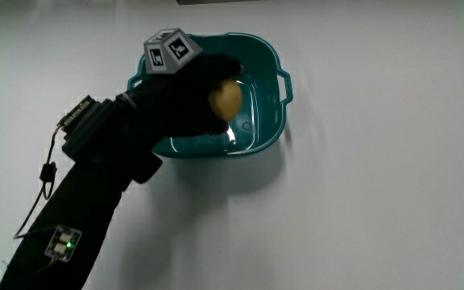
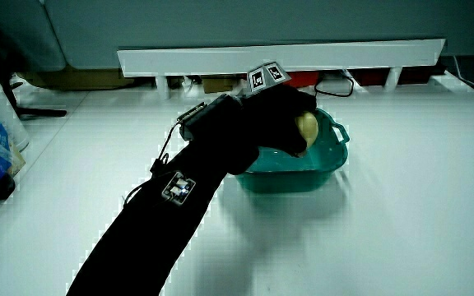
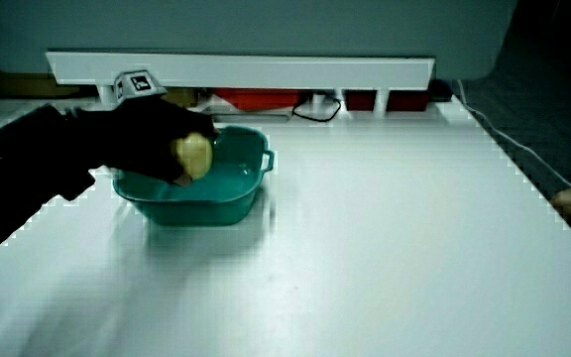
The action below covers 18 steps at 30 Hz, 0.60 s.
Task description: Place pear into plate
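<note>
Main view shows the hand (image 1: 192,97) over the plate (image 1: 268,60), a teal dish with raised walls and small handles, standing on the white table (image 1: 377,201). The fingers are curled tightly round the pear (image 1: 225,100), a yellowish fruit that shows only partly between them. The pear is held above the inside of the plate, over the part of it nearer the forearm (image 1: 95,201); whether it touches the plate's floor cannot be told. The patterned cube (image 1: 170,50) sits on the back of the hand, over the plate's rim. In both side views the hand (image 2: 282,115) (image 3: 152,139) is over the plate (image 2: 332,160) (image 3: 236,198) with the pear (image 2: 306,129) (image 3: 194,156) clasped in it, the fruit about level with the plate's rim. The forearm reaches from the plate toward the person
</note>
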Motion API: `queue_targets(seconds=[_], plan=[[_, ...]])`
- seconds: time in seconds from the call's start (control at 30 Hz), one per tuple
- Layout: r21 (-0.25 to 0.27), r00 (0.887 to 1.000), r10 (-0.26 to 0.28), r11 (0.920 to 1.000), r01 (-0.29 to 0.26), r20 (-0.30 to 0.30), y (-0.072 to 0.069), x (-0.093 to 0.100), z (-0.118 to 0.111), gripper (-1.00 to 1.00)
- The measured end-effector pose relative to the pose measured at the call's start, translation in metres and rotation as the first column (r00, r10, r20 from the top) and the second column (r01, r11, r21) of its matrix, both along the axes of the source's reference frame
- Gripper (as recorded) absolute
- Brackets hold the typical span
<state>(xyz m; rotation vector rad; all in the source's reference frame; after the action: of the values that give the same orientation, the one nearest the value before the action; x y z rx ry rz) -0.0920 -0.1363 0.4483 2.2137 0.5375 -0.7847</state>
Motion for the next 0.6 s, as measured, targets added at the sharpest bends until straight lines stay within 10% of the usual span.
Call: queue_targets(seconds=[0.23,0.6], plan=[[-0.06,0.986,-0.121,0.9898,0.129,0.115,-0.01,-0.023,0.014,0.0],[-0.051,0.956,-0.113,0.9901,0.131,0.269,-0.004,-0.017,0.035,0.0]])
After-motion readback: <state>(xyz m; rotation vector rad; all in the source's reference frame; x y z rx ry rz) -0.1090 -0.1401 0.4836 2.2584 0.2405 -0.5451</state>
